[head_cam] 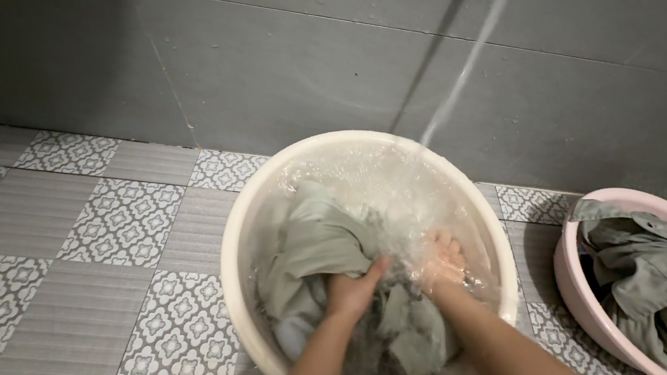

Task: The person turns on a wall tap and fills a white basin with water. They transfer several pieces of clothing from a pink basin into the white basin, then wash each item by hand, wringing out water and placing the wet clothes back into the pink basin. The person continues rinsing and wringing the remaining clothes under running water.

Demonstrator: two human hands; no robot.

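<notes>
A round cream basin (233, 246) stands on the tiled floor, filled with water and a grey-green garment (314, 242). My left hand (353, 287) grips a fold of the wet garment near the basin's middle. Just to the right, my right hand (441, 260) is in the water and clutches the same cloth, partly blurred by splashing. A stream of water (469, 68) falls from the upper right into the basin beside my right hand.
A pink basin (572, 279) at the right edge holds more grey-green clothes (660, 278). A dark grey tiled wall (256, 64) rises behind both basins. Patterned floor tiles (72, 262) spread to the left.
</notes>
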